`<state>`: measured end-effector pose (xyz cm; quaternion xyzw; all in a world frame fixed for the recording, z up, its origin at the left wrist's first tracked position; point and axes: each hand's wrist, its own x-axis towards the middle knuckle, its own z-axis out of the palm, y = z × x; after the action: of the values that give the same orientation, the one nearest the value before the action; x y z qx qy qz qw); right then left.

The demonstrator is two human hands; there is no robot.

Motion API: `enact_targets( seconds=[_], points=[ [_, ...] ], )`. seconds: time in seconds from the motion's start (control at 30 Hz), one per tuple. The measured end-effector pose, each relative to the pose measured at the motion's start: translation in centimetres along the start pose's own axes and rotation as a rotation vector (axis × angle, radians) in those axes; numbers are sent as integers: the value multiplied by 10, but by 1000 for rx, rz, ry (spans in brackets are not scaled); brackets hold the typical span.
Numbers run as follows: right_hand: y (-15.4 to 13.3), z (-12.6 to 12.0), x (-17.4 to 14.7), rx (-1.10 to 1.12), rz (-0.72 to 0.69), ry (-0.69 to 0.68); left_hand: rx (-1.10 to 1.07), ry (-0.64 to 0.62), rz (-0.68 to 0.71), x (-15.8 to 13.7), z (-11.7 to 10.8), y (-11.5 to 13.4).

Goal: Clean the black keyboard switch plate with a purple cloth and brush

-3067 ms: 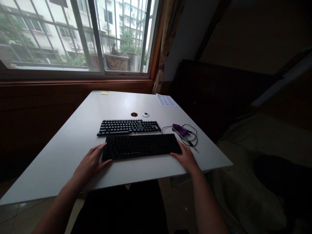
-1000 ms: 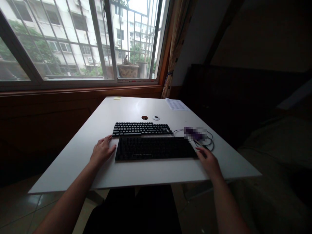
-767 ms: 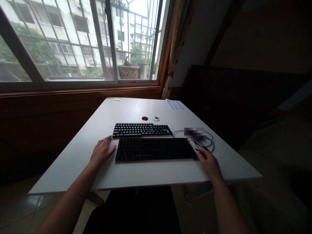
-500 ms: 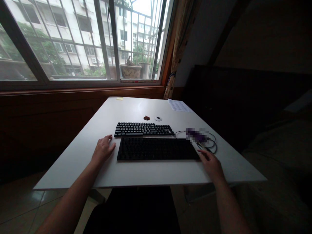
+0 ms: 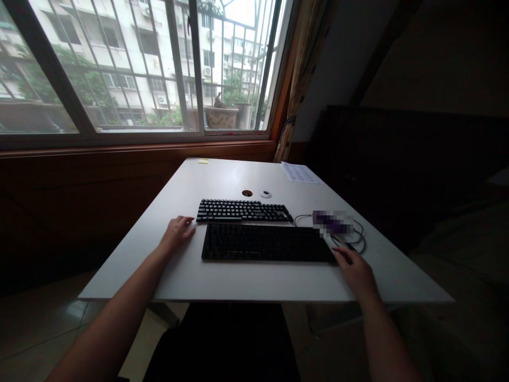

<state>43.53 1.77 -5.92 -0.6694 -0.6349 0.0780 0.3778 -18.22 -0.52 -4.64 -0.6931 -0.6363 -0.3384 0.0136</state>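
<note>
A flat, glossy black panel (image 5: 268, 243), about keyboard-sized with faint rows of marks, lies flat on the white table (image 5: 254, 281). Just behind it rests a black keyboard (image 5: 244, 210) with raised keys. My left hand (image 5: 177, 233) is on the table left of both, fingers apart and holding nothing, fingertips close to the keyboard's left end. At the panel's right end is my right hand (image 5: 357, 269), its fingers loosely bent with a gap between thumb and index finger. Its fingertips are at the panel's edge; whether they touch it, I cannot tell.
Right of the keyboard lies a blurred purple item (image 5: 333, 222) with looped dark cable (image 5: 362, 241). A cable hole (image 5: 247, 193) and round cover (image 5: 265, 194) are farther back. Printed paper (image 5: 301, 173) and a yellow note (image 5: 203, 161) lie near the far edge, below a window (image 5: 135, 69).
The whole view has shifted, so the table and both hands appear farther right. Relative to the keyboard and panel, my hands have barely moved.
</note>
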Motion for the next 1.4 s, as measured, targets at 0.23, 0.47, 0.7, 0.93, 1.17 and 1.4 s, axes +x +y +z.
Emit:
enact_targets(
  seconds=[0.23, 0.47, 0.7, 0.93, 1.17, 1.4],
  points=[
    [-2, 0, -1, -19, -22, 6, -165, 0, 40, 17, -4, -6],
    [-2, 1, 1, -43, -25, -18, -227, 9, -1, 16, -6, -2],
    [-3, 0, -3, -66, -42, -51, -211, 0, -84, 5, -12, 9],
    [2, 1, -7, -69, -57, -72, -165, -47, -174, -7, -15, 18],
    [12, 4, -6, -52, -6, -70, -166, -137, -249, -7, -18, 22],
    [11, 3, -16, -34, 15, -71, -188, -140, -237, -7, -20, 22]
  ],
)
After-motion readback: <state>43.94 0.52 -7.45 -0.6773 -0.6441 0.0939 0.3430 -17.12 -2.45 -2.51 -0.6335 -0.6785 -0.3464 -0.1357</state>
